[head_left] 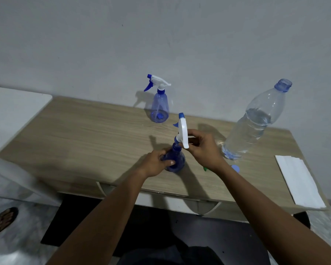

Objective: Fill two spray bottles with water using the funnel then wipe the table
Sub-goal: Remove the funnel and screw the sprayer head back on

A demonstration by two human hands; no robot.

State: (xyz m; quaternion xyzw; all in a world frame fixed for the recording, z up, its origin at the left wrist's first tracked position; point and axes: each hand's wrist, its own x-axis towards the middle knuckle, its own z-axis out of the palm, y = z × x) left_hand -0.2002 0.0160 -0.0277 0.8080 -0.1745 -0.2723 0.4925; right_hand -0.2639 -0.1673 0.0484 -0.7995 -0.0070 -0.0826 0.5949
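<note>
A blue spray bottle [177, 159] stands near the middle of the wooden table [84, 138]. My left hand [157, 163] grips its body. My right hand [203, 148] holds its white and blue trigger head [182, 131] at the neck. A second blue spray bottle [159, 104] with its trigger head on stands farther back by the wall. A large clear water bottle [256, 121], uncapped and partly full, stands at the right. A small green piece [205, 169], perhaps the funnel, shows under my right wrist.
A folded white cloth [298, 180] lies at the table's right edge. A pale blue cap [235, 167] lies near the water bottle's base. A white surface [11, 111] adjoins the table on the left. A sandalled foot [2, 220] is on the floor, lower left.
</note>
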